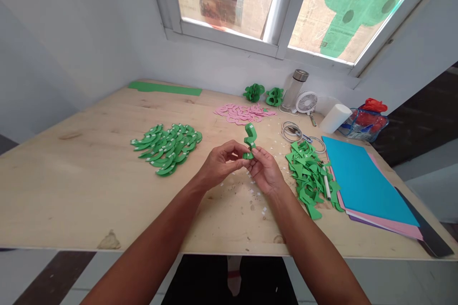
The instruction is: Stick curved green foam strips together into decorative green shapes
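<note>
Left hand: I had the left hand [228,159] at the front middle of the surface [89,190], thumb and fingertips pinching the lower end of a green foam piece [251,134].
Right hand: the right hand [266,171] met it there, palm partly turned up, thumb and fingers gripping the same lower part; the two hands were together on the piece.
Green foam piece: held just above the surface, its wavy upper part standing up beyond the fingertips, small white patches on it. I could not tell whether it was one layer or several.
Green curved pieces: I logged a spread heap of green curved pieces [166,148] to the left of the hands, many with white patches at their ends.
Pink cutouts: a loose pile of pink cutouts [240,113] lay beyond the hands, towards the wall.
Green rosettes: two green rosettes [254,92] stood behind the pink pile, near a clear bottle [295,89] and a small white fan [307,102].
Offcuts: green scraps [307,169] lay right of the hands, a white pen [327,187] on them; tape rolls [286,136] sat just behind.
Sheets: a blue sheet [368,178] topped a stack at far right, pink edges showing beneath.
</note>
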`<state>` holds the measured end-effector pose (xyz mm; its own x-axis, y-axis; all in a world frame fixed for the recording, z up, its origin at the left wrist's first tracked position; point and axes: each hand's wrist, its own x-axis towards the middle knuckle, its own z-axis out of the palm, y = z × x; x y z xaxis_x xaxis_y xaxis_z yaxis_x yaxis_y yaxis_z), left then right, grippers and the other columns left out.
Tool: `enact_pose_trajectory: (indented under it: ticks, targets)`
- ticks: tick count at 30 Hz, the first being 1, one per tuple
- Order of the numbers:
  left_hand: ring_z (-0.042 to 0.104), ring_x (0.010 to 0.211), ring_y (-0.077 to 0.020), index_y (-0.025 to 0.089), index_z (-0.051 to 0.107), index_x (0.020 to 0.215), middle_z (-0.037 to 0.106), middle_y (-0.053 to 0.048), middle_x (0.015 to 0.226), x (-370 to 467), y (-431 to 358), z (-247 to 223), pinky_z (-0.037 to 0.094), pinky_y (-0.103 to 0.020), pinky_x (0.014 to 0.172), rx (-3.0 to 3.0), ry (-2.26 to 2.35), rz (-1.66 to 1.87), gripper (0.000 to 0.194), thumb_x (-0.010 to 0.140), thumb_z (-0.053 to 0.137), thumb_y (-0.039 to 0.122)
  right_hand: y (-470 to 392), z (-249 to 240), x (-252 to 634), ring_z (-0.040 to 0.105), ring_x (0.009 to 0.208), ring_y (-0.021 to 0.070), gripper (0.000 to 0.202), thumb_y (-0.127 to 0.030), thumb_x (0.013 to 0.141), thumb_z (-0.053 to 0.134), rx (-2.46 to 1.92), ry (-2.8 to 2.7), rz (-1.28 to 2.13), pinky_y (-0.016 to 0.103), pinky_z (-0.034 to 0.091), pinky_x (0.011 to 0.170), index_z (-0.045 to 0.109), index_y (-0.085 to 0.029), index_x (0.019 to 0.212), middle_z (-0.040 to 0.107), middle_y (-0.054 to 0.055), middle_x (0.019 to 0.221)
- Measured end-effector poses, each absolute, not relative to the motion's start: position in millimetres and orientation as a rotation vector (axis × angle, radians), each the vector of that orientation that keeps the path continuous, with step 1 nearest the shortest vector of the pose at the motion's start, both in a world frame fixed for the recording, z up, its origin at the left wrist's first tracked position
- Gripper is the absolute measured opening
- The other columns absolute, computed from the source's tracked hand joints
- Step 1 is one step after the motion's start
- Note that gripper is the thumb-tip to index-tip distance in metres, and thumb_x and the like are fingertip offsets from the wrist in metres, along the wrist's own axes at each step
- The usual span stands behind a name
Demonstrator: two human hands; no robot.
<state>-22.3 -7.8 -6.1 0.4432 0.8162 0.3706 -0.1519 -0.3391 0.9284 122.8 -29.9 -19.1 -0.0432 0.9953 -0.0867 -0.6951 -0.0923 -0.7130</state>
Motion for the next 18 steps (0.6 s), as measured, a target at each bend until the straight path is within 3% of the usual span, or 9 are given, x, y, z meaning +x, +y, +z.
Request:
enact_pose_trajectory:
  ticks: [13, 18]
  targets:
    - [0.057, 0.073, -0.0149, 0.017, 0.067, 0.082, 0.063, -0.004, 0.077, -19.6, -12.5, -1.7, 0.048, -0.027, 0.067, 1.859, 0.686, 1.26, 0.012, 0.076, 0.066, 0.028, -31.2, -17.6, 122.0, 0.059, 0.06, 0.0073, 0.013, -0.021, 0.066, 0.075, -0.663, -0.563, 1.585, 0.019, 0.048, 0.061, 0.064, -0.017, 0.072, 0.066, -0.002, 0.069]
    - [0.059, 0.076, -0.0154, 0.018, 0.066, 0.091, 0.064, -0.004, 0.082, -19.4, -13.0, -1.9, 0.049, -0.029, 0.071, 1.802, 0.702, 1.206, 0.018, 0.076, 0.065, 0.028, -30.1, -17.8, 121.4, 0.057, 0.058, 0.0079, 0.014, -0.022, 0.065, 0.075, -0.699, -0.573, 1.509, 0.02, 0.046, 0.06, 0.063, -0.017, 0.072, 0.065, -0.002, 0.066]
